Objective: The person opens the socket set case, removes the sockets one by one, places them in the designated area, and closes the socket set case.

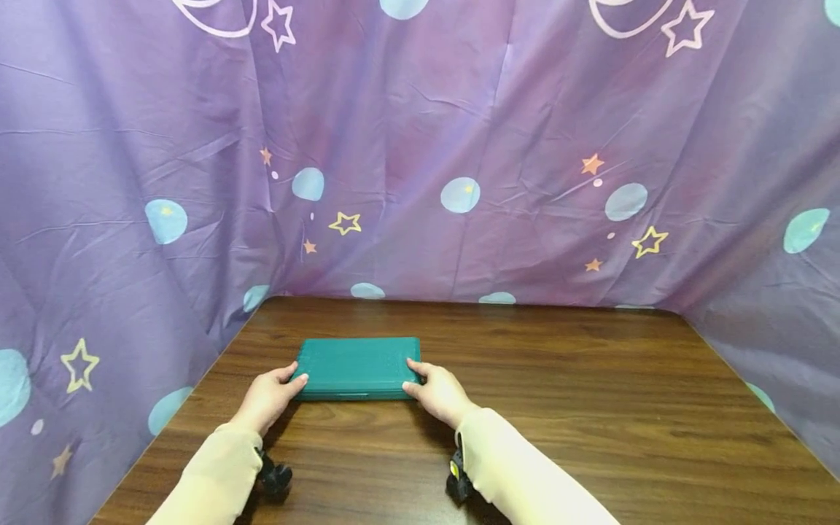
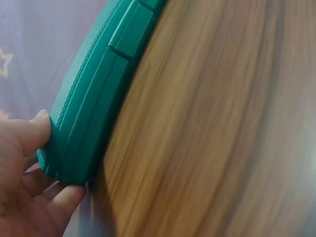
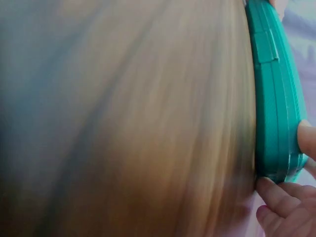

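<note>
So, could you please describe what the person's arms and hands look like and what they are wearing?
Both arms wear long, loose, pale cream sleeves reaching to the wrists. The left hand and right hand are bare, with no gloves, rings or markings visible. A small black camera mount hangs under each wrist, the right one showing a yellow spot.

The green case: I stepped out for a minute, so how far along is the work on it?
Early. The green case lies flat and closed on the wooden table. In hand: the left hand and right hand pinch its near corners, thumbs on top. Left: the lid is unopened, the front latches seemingly shut.
</note>
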`<state>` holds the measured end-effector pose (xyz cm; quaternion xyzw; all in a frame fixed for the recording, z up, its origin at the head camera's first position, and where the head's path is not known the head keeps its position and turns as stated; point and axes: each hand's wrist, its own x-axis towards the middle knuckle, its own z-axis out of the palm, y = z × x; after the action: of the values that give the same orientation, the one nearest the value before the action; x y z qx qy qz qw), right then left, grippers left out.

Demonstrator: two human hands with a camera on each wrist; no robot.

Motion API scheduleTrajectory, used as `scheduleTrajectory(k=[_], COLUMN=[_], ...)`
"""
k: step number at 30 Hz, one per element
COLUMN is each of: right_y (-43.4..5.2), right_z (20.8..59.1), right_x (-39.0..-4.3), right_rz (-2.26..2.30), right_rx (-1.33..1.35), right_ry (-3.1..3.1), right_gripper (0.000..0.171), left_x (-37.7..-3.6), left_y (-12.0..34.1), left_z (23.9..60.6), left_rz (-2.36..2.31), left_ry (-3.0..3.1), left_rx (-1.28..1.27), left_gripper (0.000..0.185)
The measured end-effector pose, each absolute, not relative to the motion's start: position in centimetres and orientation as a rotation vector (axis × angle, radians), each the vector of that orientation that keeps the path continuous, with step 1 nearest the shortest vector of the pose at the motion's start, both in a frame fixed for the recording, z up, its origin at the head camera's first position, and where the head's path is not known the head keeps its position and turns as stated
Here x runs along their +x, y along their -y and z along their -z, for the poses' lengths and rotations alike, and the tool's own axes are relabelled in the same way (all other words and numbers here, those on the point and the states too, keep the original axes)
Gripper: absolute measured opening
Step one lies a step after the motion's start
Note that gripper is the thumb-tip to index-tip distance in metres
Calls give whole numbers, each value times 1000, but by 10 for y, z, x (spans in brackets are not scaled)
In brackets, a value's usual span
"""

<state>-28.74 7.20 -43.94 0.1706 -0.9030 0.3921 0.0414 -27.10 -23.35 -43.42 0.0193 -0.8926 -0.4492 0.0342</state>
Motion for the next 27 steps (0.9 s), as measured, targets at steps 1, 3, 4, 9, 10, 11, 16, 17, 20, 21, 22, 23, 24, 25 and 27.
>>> scheduleTrajectory(k=[1, 3, 4, 9, 10, 11, 16, 17, 20, 21, 22, 23, 24, 25, 27], right_y=[-77, -88, -94, -122, -128, -134, -162, -167, -181, -185, -190, -193, -197, -200, -207], right_z=[439, 438, 437, 433, 432, 431, 429, 429, 429, 429, 429, 429, 429, 428, 427], right_x=[-287, -285, -284, -279, -278, -277, -273, -272, -269, -268, -267, -266, -265, -264, -262], right_rz=[-1185, -1165, -1148, -1085, -1073, -1062, -1045, -1049, -1054, -1057, -1052, -1054, -1047, -1042, -1032], right_rx=[511, 482, 468, 413, 403, 394, 347, 341, 331, 330, 331, 332, 334, 324, 318], right_ry=[2765, 2766, 2767, 2789, 2798, 2807, 2845, 2849, 2859, 2862, 2867, 2866, 2869, 2872, 2877], right_gripper=[48, 47, 47, 46, 46, 46, 46, 46, 47, 47, 47, 48, 48, 48, 48], left_x=[-271, -273, -273, -279, -280, -281, -282, -282, -282, -282, -282, -282, -282, -282, -282], left_y=[228, 218, 213, 187, 181, 176, 152, 148, 136, 133, 129, 126, 123, 120, 113], left_z=[434, 433, 432, 431, 431, 431, 432, 433, 433, 433, 433, 433, 434, 433, 434], left_rz=[1357, 1313, 1294, 1263, 1267, 1260, 1245, 1235, 1220, 1221, 1214, 1210, 1205, 1205, 1195], left_ry=[2753, 2768, 2774, 2794, 2796, 2799, 2812, 2815, 2819, 2820, 2819, 2818, 2816, 2819, 2826], left_rx=[47, 25, 13, -46, -57, -72, -141, -157, -194, -203, -213, -221, -232, -237, -251], left_gripper=[55, 54, 54, 54, 55, 54, 54, 54, 54, 54, 54, 54, 53, 53, 54])
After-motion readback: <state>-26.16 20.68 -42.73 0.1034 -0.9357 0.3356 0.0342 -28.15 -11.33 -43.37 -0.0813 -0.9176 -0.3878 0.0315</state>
